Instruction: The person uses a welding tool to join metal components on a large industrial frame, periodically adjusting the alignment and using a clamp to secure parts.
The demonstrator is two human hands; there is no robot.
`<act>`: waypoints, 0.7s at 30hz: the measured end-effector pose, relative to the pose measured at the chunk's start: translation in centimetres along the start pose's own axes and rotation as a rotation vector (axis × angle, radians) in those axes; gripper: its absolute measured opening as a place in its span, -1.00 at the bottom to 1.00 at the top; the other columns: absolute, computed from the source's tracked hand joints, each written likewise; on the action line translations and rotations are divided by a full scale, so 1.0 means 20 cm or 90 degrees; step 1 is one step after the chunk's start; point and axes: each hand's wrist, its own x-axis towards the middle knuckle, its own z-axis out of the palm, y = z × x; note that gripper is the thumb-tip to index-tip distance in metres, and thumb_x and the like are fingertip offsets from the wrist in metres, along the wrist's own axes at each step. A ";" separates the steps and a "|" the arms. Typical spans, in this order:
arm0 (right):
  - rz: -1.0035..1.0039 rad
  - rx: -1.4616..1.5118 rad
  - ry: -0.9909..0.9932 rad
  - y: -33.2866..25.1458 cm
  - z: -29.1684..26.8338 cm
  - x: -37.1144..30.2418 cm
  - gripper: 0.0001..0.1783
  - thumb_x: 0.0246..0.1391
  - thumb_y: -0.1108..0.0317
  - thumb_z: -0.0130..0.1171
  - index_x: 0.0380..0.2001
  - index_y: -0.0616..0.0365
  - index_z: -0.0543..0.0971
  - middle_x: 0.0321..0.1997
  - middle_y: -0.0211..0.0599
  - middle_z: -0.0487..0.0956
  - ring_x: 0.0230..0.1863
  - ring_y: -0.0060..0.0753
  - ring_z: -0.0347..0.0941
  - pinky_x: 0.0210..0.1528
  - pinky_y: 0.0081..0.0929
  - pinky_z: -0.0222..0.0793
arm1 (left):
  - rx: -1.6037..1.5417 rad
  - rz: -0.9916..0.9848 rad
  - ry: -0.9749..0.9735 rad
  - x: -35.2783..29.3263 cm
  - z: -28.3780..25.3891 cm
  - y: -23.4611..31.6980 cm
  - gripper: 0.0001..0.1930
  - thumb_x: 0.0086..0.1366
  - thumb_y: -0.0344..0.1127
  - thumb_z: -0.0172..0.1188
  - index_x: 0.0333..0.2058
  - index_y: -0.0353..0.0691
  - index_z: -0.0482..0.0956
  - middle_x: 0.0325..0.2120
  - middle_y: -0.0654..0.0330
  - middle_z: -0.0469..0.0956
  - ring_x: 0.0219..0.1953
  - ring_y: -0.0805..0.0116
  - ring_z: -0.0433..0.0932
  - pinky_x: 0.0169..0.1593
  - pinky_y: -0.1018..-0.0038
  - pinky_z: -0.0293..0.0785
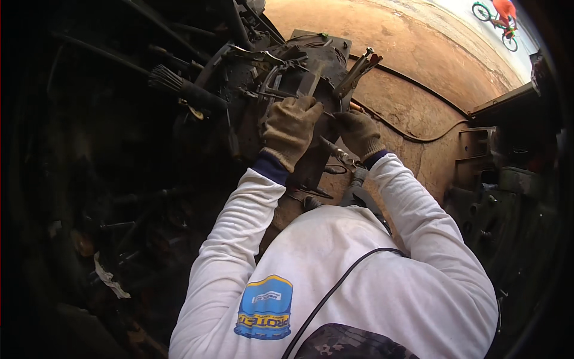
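Bending inward at the near side of a dark machine part (pixel 327 60) at 12 o'clock, the gloved left hand (pixel 290 133) and gloved right hand (pixel 360 133) work close together, perhaps to steady something small between them, though I cannot tell what either one pinches. Just around them, pliers (pixel 357 75) tilt at 1 o'clock and a brush (pixel 187 88) lies at 10, both seemingly parked within easy reach, with a metal nozzle (pixel 338 152) near 5. Farther out, a hose (pixel 427 141) curves over the ground at 3, likely left slack for free movement.
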 end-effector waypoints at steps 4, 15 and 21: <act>-0.043 0.046 -0.036 0.06 0.00 0.03 -0.71 0.23 0.23 0.08 -0.11 -0.03 0.72 -0.16 -0.10 0.72 -0.09 0.08 0.66 -0.08 -0.08 0.57 | 0.004 -0.026 -0.005 0.04 0.00 0.00 -0.73 0.13 -0.45 0.30 -0.15 -0.10 0.72 -0.21 0.24 0.68 -0.25 0.09 0.67 -0.20 0.22 0.62; -0.289 0.030 -0.075 0.10 -0.10 0.13 -0.80 0.04 0.27 0.28 -0.21 -0.07 0.67 -0.32 -0.22 0.66 -0.25 -0.06 0.66 -0.26 -0.15 0.59 | 0.113 -0.077 -0.038 0.09 0.00 0.10 -0.71 0.03 -0.36 0.36 -0.21 0.02 0.76 -0.09 0.39 0.63 -0.16 0.28 0.60 -0.04 0.30 0.54; -0.287 0.051 -0.057 0.14 -0.07 0.14 -0.82 0.01 0.25 0.30 -0.26 -0.09 0.65 -0.36 -0.27 0.64 -0.30 -0.03 0.64 -0.32 -0.13 0.57 | 0.158 -0.140 -0.100 0.13 0.01 0.15 -0.71 0.02 -0.37 0.34 -0.22 0.02 0.77 -0.12 0.42 0.62 -0.11 0.31 0.57 0.01 0.33 0.53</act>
